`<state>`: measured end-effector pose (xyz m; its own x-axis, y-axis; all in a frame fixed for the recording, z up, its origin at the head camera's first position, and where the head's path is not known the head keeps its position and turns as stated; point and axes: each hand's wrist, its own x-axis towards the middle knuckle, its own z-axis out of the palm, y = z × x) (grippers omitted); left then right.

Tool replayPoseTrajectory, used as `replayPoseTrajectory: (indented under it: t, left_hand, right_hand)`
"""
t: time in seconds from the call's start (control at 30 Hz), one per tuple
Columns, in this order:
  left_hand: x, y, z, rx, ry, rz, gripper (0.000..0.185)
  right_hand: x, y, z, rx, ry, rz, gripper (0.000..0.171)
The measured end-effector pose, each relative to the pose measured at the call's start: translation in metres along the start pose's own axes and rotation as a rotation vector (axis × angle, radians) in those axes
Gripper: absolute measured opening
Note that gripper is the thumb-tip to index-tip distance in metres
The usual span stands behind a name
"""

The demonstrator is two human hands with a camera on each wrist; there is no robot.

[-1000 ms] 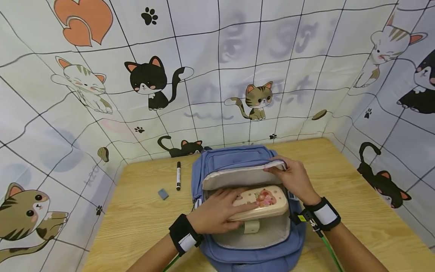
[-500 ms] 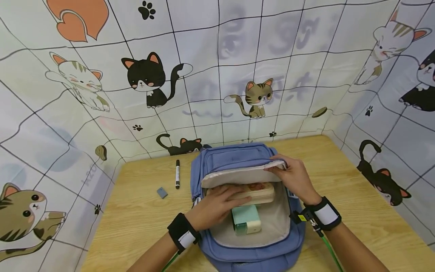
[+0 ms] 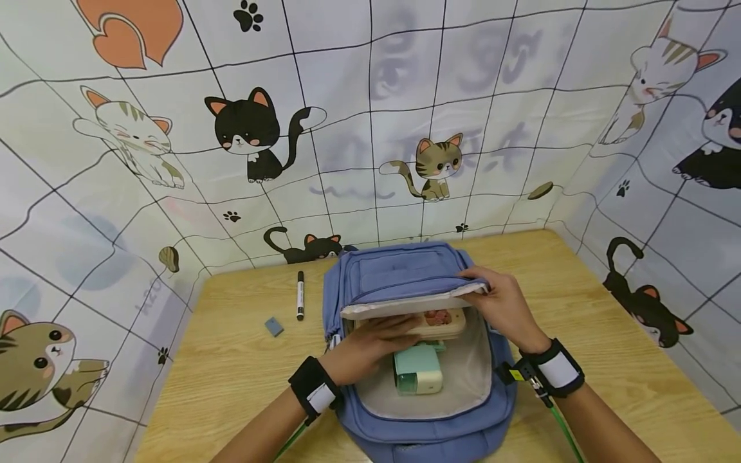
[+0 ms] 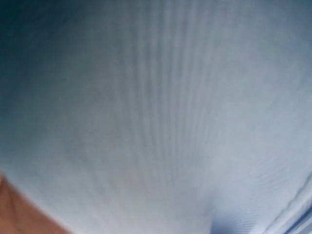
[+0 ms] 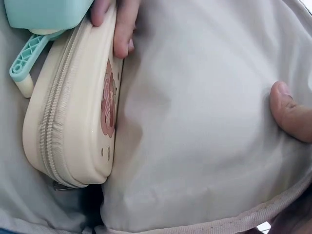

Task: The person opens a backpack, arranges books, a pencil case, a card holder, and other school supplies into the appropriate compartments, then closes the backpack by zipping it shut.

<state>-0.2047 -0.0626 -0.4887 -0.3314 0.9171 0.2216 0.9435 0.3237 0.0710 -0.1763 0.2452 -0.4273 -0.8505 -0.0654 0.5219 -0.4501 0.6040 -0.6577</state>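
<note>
A blue backpack (image 3: 405,265) lies with its main compartment unzipped. My right hand (image 3: 502,302) pinches the edge of its raised flap, and the right thumb shows against the pale lining in the right wrist view. My left hand (image 3: 370,344) reaches inside and grips a cream zippered pencil case (image 5: 80,122) with a reddish printed picture, its fingers on both sides of the case's edge. The flap hides part of the case. In front of it sits a mint-and-cream pencil sharpener (image 3: 418,370) with a crank handle (image 5: 29,58). Only blurred pale fabric fills most of the left wrist view.
On the wooden table (image 3: 231,373), left of the backpack, lie a black-and-white marker (image 3: 300,296) and a small blue-grey eraser-like block (image 3: 274,326). Cat-print fabric (image 3: 347,128) hangs at the back and both sides.
My left hand has moved the pencil case deeper into the backpack, toward the back under the flap, which uncovers the sharpener. The right hand still holds the flap, now a little lower.
</note>
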Motion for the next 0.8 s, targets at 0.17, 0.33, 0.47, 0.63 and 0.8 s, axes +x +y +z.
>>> replayPoseTrajectory:
  t: [0.17, 0.33, 0.47, 0.63, 0.8]
  left_hand:
    - [-0.013, -0.004, -0.015, -0.287, -0.027, -0.084, 0.060]
    - [-0.043, -0.018, -0.037, -0.601, 0.054, -0.236, 0.045]
    - [-0.066, -0.036, -0.042, -0.705, 0.225, -0.332, 0.040]
    - [-0.072, -0.053, -0.031, -0.599, 0.385, -0.415, 0.037]
    - [-0.067, -0.062, -0.009, -0.519, 0.309, -0.501, 0.050]
  right_hand:
    - [-0.003, 0.000, 0.000, 0.014, -0.018, -0.026, 0.029]
    - [-0.013, 0.004, -0.010, 0.017, -0.072, -0.088, 0.040]
    - [-0.028, 0.007, -0.024, 0.035, -0.185, -0.149, 0.060]
    - [-0.052, 0.007, -0.031, 0.016, -0.380, -0.204, 0.083]
    - [-0.077, 0.010, -0.023, 0.034, -0.570, -0.291, 0.093]
